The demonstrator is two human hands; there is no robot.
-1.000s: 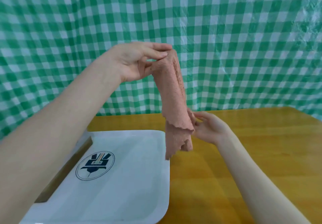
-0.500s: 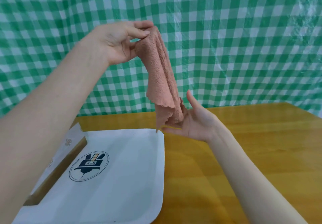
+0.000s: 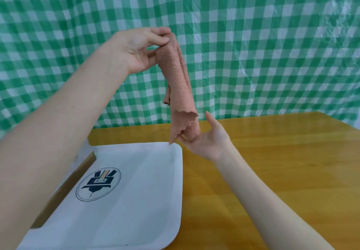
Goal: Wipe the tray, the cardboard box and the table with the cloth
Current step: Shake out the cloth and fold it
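A pink terry cloth (image 3: 180, 86) hangs in the air above the table's far side. My left hand (image 3: 140, 49) pinches its top corner, raised high. My right hand (image 3: 209, 140) is palm up under the cloth's lower end, fingers spread and touching the hanging folds. A white tray (image 3: 136, 201) with a dark round emblem lies on the wooden table (image 3: 272, 172) at lower left. The cardboard box (image 3: 64, 187) shows only as a brown strip and white flap to the left of the tray, mostly hidden by my left forearm.
A green and white checked plastic sheet (image 3: 253, 45) hangs as a backdrop behind the table. Bare wood stretches to the right of the tray up to the table's right corner.
My right hand let go of its pinch on the cloth's lower edge and opened palm up beneath it. My left hand keeps holding the cloth's top up.
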